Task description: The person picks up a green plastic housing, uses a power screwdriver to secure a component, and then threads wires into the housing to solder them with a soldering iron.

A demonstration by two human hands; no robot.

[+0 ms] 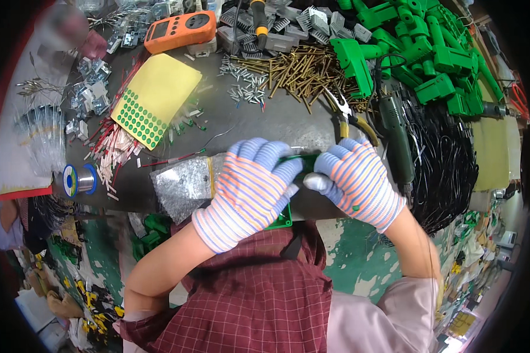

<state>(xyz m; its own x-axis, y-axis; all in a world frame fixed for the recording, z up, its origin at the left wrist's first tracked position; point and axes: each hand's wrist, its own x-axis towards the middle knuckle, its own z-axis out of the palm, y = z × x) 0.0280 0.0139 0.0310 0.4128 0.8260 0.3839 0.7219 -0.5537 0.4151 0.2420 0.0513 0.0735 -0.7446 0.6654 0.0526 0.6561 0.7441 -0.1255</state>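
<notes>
Both of my hands wear striped knit gloves and meet over the near edge of the dark table. My left hand (247, 185) is closed, with its fingers curled on a green plastic part (308, 164). My right hand (356, 182) pinches the same part from the other side. Most of it is hidden by the gloves, so its full shape cannot be made out. More green plastic (285, 217) shows below my left hand; whether it belongs to the held part is unclear. A clear bag of small metal pieces (185, 185) lies beside my left wrist.
Past my right hand lie pliers (343, 115), a dark electric screwdriver (396, 138) and bundled black cords (444, 153). Brass screws (303, 70), green plastic housings (418, 47) and an orange multimeter (181, 31) fill the back. Leftward sit a green-dotted sticker sheet (159, 97) and a solder spool (80, 179).
</notes>
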